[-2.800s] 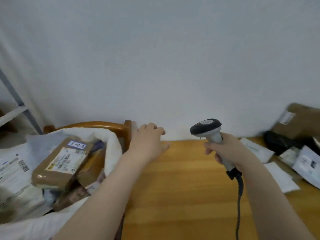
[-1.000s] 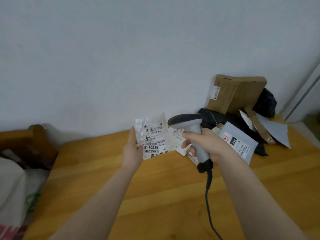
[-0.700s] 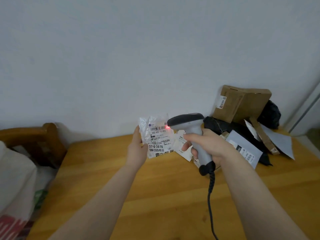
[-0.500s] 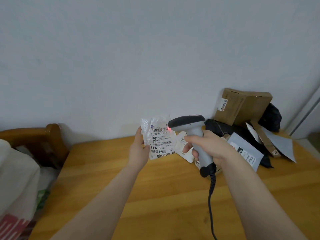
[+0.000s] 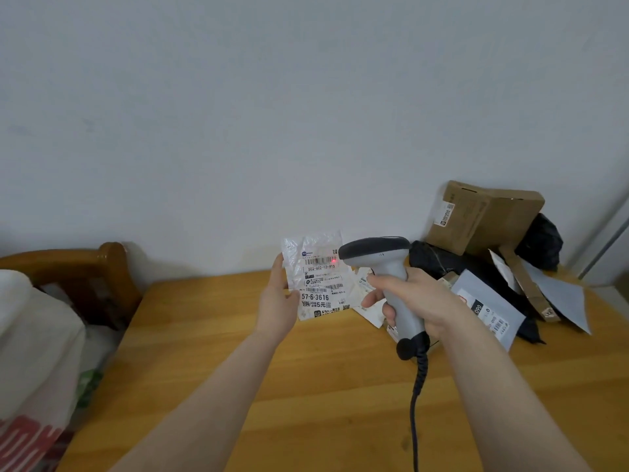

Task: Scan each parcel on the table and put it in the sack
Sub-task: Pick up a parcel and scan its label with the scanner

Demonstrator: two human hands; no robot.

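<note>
My left hand [image 5: 277,303] holds a small white plastic parcel [image 5: 318,277] upright above the wooden table [image 5: 272,386], its printed label facing me. My right hand [image 5: 413,301] grips the handle of a grey and black barcode scanner [image 5: 377,257], whose head points at the label from the right. A red dot glows on the barcode near the label's top. The white sack [image 5: 30,356] with red print sits off the table's left edge.
Several parcels lie piled at the table's back right: a brown cardboard box [image 5: 483,216], black bags [image 5: 439,260], a grey mailer [image 5: 490,311], white envelopes [image 5: 367,301]. A wooden chair back [image 5: 85,267] stands behind the sack. The scanner's cable [image 5: 415,403] trails down over the table's front.
My left hand came back from the sack and picked up the white parcel. The scanner was brought up to it, and its red light now falls on the barcode.
</note>
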